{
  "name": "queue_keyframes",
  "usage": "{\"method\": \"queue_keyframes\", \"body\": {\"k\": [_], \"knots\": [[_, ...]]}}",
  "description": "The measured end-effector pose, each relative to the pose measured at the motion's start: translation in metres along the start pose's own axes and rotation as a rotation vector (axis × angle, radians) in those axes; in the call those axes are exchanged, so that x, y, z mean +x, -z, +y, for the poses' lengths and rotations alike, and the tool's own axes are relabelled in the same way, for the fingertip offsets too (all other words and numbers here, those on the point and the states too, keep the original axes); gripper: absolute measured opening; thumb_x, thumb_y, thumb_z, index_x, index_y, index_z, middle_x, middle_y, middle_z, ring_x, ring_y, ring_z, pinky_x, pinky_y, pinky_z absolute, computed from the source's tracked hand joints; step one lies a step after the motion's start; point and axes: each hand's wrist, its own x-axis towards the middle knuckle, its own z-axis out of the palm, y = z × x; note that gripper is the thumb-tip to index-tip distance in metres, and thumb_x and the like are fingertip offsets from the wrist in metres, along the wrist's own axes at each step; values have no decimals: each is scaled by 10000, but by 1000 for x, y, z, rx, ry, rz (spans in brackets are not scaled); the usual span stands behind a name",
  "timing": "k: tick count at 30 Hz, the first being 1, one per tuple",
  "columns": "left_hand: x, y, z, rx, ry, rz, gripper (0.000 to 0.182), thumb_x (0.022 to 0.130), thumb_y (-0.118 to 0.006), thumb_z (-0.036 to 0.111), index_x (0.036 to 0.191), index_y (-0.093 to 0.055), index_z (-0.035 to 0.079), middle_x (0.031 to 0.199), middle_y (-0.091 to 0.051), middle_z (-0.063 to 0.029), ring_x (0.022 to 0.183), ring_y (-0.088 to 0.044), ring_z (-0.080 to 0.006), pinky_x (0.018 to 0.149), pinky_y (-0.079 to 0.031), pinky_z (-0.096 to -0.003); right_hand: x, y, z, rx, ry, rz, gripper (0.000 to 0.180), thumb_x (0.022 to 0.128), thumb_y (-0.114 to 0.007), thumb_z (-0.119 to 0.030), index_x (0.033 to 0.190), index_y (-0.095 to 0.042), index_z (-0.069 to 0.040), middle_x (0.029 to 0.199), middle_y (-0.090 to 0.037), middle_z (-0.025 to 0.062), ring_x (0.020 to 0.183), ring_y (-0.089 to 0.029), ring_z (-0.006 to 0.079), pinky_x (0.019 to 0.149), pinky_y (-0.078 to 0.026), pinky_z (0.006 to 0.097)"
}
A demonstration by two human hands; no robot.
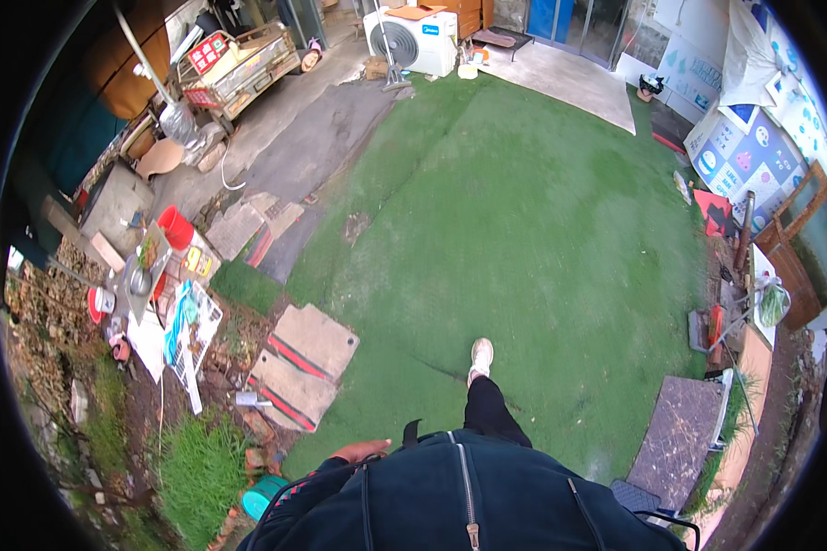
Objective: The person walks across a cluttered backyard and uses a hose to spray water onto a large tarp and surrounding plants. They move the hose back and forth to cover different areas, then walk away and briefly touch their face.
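My left hand (362,450) shows at the lower edge, close against the front of my dark zip jacket (420,496). Its fingers point toward a black strap end (411,432), and the jacket hides part of the hand, so whether it grips anything is unclear. My right hand is out of view. Ahead of me lies green artificial turf (524,227), with one foot in a pale shoe (482,357) stepping on it. Two beige mats with red and black stripes (313,341) lie left of the shoe.
Left stand a red bucket (176,227), a white wire rack (203,324) and a teal container (263,497). A cargo cart (241,76) and a Midea outdoor air-conditioner unit (413,41) are farther off. A dark board (675,434) and a wooden frame (789,255) line the right side.
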Motion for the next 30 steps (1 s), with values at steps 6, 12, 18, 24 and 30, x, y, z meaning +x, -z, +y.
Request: {"method": "queue_keyframes", "body": {"k": [6, 12, 18, 24, 30], "knots": [[48, 107, 189, 49, -17, 83, 552, 888, -436, 489, 1291, -436, 112, 1298, -474, -77, 1200, -421, -204, 973, -300, -480, 85, 247, -156, -74, 265, -131, 306, 679, -653, -344, 716, -648, -40, 659, -629, 143, 611, -615, 254, 568, -441, 389], [100, 241, 296, -644, -159, 542, 507, 903, -427, 445, 1278, -448, 105, 1264, -508, -48, 1168, -456, -180, 940, -329, -485, 199, 508, -337, 322, 326, 288, 172, 811, -553, -249, 810, -628, -94, 735, -624, 21, 652, -580, 101, 546, -452, 276], [186, 396, 352, -127, -32, 696, 447, 895, -434, 437, 1089, -538, 48, 903, -587, -83, 816, -579, -217, 719, -470, -392, 316, 707, -529, 576, 305, 553, 268, 857, -551, -362, 837, -596, -99, 794, -607, -3, 709, -553, 93, 582, -452, 270], [263, 601, 534, -619, -110, 829, 563, 852, -555, 395, 1264, -427, 34, 977, -599, -88, 819, -572, -232, 690, -459, -362, 415, 792, -573, -195, 232, 459, 431, 819, -529, -487, 896, -599, -69, 767, -595, 181, 783, -585, 342, 692, -471, 394], [307, 781, 773, -305, -464, 1002, 507, 872, -542, 378, 1209, -490, 3, 1123, -577, -109, 1005, -540, -195, 850, -431, -324, 478, 870, -522, -798, 251, 317, 358, 799, -516, -379, 1023, -596, -111, 784, -632, 189, 744, -615, 379, 651, -486, 479]]}}
